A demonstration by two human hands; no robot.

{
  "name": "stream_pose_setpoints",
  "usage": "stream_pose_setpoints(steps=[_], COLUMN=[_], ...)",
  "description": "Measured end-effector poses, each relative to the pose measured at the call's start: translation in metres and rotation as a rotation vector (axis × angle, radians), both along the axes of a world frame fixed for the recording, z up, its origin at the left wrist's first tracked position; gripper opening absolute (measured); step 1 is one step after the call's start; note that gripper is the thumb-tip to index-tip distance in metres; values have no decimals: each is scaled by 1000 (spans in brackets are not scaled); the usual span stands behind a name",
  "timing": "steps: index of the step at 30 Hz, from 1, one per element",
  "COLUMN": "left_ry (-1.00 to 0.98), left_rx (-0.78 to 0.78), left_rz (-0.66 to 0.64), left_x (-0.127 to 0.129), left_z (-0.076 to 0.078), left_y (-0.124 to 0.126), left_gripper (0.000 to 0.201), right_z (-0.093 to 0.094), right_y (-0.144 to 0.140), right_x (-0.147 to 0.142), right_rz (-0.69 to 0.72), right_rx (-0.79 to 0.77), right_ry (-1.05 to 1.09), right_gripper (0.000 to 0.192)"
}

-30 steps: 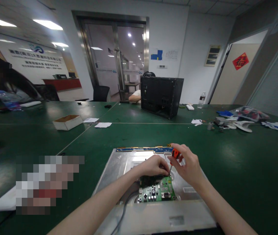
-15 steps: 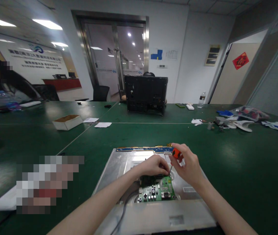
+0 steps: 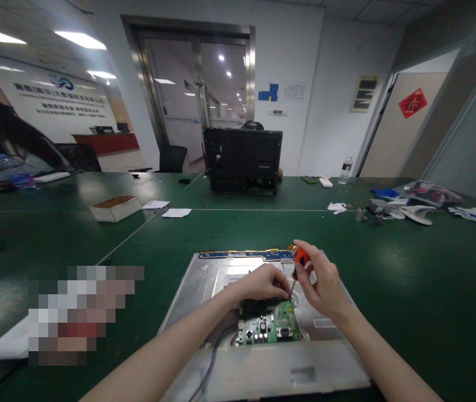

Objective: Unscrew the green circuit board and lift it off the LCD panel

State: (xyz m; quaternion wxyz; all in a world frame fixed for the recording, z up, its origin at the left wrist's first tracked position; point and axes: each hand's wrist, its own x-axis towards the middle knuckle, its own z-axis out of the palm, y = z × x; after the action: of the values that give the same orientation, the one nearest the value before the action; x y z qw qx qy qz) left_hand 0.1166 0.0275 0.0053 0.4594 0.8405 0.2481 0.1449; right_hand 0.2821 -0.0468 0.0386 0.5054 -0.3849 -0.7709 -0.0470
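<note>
My right hand (image 3: 325,279) grips a screwdriver (image 3: 301,258) with an orange and black handle, its thin shaft slanting down to the upper right corner of a green circuit board (image 3: 269,326). Beside the tip, the fingers of my left hand (image 3: 268,282) are pinched together; what they hold, if anything, is hidden. The board lies on a silver metal panel (image 3: 321,368), likely the back of a display. Along the panel's far edge runs a narrow blue circuit strip (image 3: 238,255). A dark cable (image 3: 210,363) comes off the board's left side.
Across the green table (image 3: 145,290), a person sits behind a black monitor casing (image 3: 244,159). An open white box (image 3: 116,209) and papers (image 3: 176,213) lie to the left. Small parts (image 3: 380,207), a plastic bag (image 3: 430,193) and a bottle (image 3: 345,170) are at the right.
My right hand's fingers have shifted around the screwdriver handle, which shows more now. My left hand has stayed in place. The black monitor casing across the table has moved slightly left.
</note>
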Motion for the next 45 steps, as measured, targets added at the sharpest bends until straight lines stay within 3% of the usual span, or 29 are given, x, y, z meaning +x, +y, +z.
stream_pose_setpoints(steps=[9, 18, 27, 39, 45], left_ry=[4, 17, 11, 14, 18], left_rx=[9, -10, -3, 36, 52], left_rz=[6, 12, -9, -40, -52], left_x=[0, 0, 1, -1, 0], left_z=[-1, -1, -2, 0, -3], left_y=[0, 0, 1, 0, 3], left_gripper=[9, 10, 9, 18, 16], right_z=[-5, -2, -7, -1, -5], right_y=[5, 0, 6, -1, 3], right_x=[1, 2, 2, 3, 2], right_rz=[-86, -25, -91, 8, -52], right_rx=[59, -78, 37, -49, 64], right_ry=[-34, 6, -17, -3, -30], right_gripper=[29, 40, 29, 42, 32])
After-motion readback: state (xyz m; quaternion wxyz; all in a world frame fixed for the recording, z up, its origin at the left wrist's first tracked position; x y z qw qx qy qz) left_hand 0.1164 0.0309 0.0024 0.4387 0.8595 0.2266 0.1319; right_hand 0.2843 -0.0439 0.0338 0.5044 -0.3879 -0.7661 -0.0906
